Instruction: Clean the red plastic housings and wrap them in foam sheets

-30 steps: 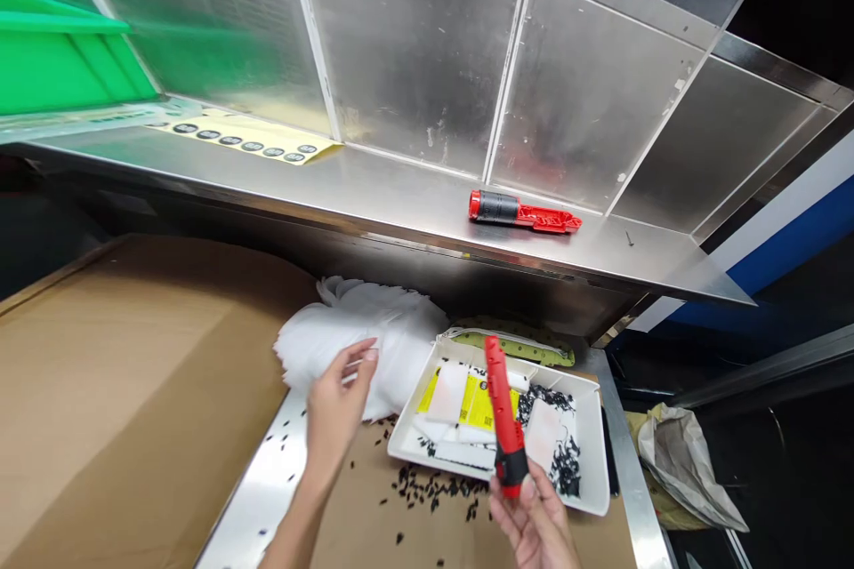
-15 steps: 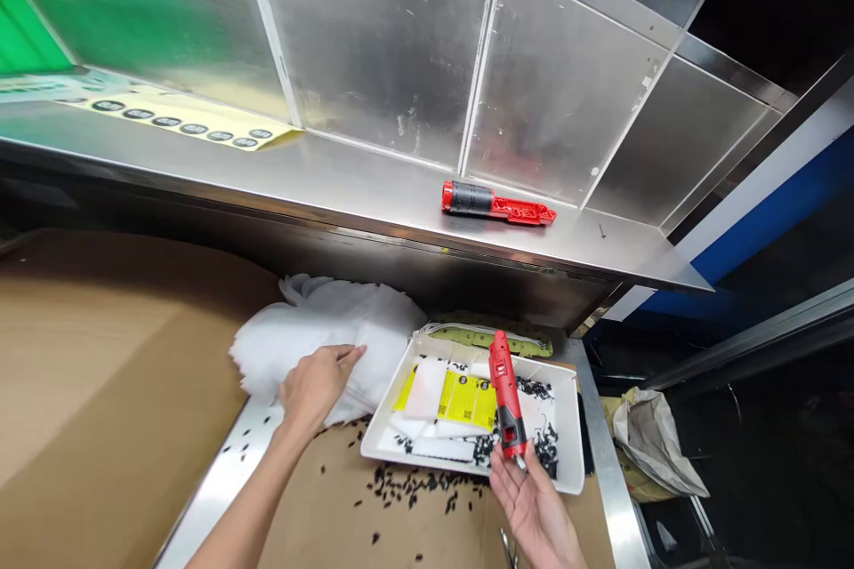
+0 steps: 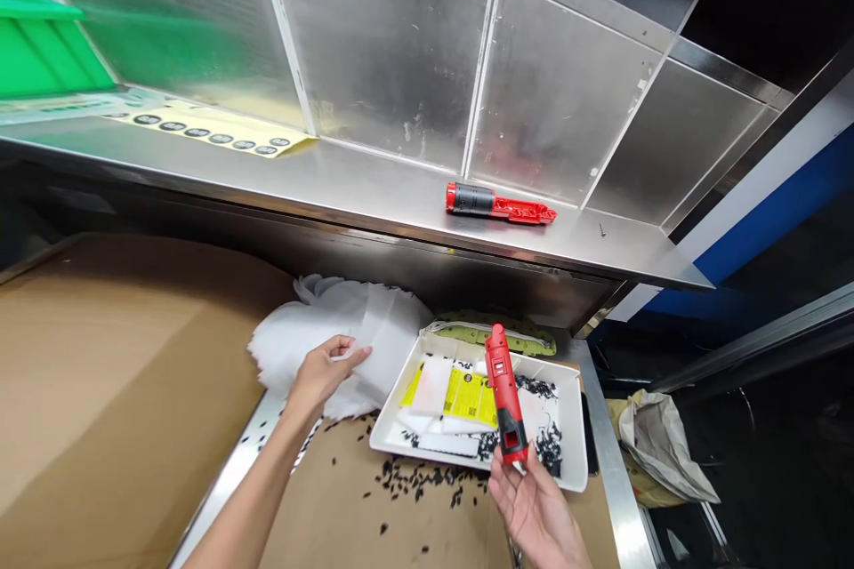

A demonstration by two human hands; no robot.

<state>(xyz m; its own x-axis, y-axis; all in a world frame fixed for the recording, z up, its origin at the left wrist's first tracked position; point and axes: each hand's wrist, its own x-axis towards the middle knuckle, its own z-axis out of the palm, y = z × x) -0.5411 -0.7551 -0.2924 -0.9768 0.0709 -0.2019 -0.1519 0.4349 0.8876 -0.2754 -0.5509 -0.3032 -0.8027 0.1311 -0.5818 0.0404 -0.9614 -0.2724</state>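
My right hand [image 3: 530, 498] holds a slim red-and-black plastic tool [image 3: 505, 391] by its lower end, fingers and thumb around its base. The tool stands nearly upright in front of a white tray [image 3: 427, 460]. To the left, my left hand [image 3: 326, 369] is at a pile of thin white sheets [image 3: 286, 338], thumb and forefinger bent close together at one sheet. That sheet seems pinched between them, though the contact is partly hidden. Yellow labels [image 3: 467, 396], white pieces and many small black bits lie in the tray.
On the metal shelf [image 3: 374, 178] lie a red-and-black tool part [image 3: 497, 204], a small screw [image 3: 601, 229] and a yellow sticker sheet [image 3: 213, 138]. A green bin [image 3: 46, 49] stands far left. Black bits [image 3: 406, 480] are scattered over the cardboard [image 3: 347, 516]. An open sack [image 3: 660, 436] is at right.
My left thumb and forefinger have parted slightly at the white sheets, and part of a sheet now lifts beside them. My right hand keeps the red-and-black tool almost in place. The view has shifted slightly.
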